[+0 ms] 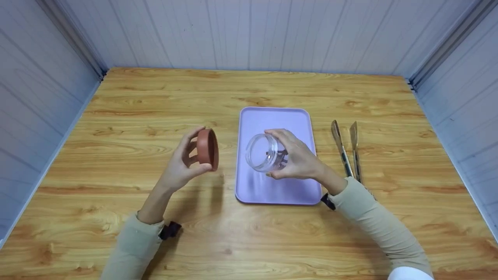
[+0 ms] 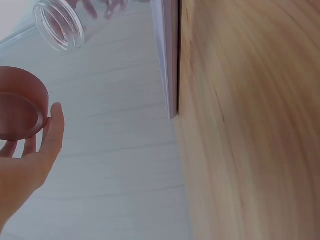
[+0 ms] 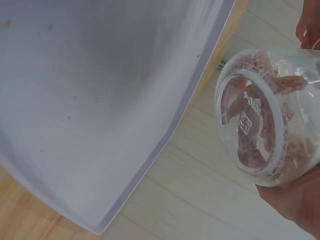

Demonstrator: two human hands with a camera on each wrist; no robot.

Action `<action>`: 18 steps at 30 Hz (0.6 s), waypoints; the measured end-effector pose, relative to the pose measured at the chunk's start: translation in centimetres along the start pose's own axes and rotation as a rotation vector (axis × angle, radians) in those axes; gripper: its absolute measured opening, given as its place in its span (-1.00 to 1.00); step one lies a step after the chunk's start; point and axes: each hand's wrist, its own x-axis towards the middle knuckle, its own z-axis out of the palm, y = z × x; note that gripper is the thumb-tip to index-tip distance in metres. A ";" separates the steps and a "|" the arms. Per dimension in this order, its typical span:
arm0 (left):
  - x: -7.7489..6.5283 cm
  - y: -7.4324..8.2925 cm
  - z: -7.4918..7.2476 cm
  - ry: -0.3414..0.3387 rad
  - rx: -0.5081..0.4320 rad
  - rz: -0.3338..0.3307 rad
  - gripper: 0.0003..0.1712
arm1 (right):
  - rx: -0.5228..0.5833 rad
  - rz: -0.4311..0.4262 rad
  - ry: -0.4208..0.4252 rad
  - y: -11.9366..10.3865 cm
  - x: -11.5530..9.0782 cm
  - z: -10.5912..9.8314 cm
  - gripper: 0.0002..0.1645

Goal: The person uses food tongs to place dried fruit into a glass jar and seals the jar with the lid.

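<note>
My left hand [image 1: 176,171] grips a reddish-brown round lid [image 1: 204,147] by its rim, with the hollow side turned right. To the right of it, my right hand [image 1: 299,158] holds a clear jar [image 1: 265,155] tipped on its side above a lilac tray [image 1: 274,194]. The jar's open mouth faces left, and a gap separates it from the lid. Brown, stick-like pieces [image 3: 250,127] lie inside the jar toward its base, which shows in the right wrist view. In the left wrist view the lid [image 2: 22,95] and the jar's threaded mouth [image 2: 60,25] are apart.
A pair of metal tongs [image 1: 344,155] lies on the wooden table [image 1: 116,155] to the right of the tray, with the right forearm over its lower end. Pale panelled walls [image 1: 249,35] stand at the back and both sides of the table.
</note>
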 end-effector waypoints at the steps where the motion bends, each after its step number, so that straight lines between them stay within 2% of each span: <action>1: 0.1 0.1 0.2 0.000 0.040 -0.012 -0.11 | -0.012 0.001 -0.002 0.0 0.0 0.0 0.12; 5: 0.3 0.6 1.3 -0.001 0.144 -0.049 -0.09 | -0.068 -0.003 -0.013 -0.1 0.0 0.0 0.12; 10: 0.6 2.1 2.7 -0.016 0.199 -0.055 -0.12 | -0.118 -0.028 -0.014 0.0 -0.1 0.1 0.12; 13: 0.7 2.5 3.2 -0.022 0.202 -0.063 -0.12 | -0.071 -0.036 -0.005 0.2 -0.3 0.2 0.12; 18: 0.8 2.2 3.3 -0.031 0.186 -0.066 -0.13 | 0.103 -0.010 0.004 0.2 -0.5 0.0 0.11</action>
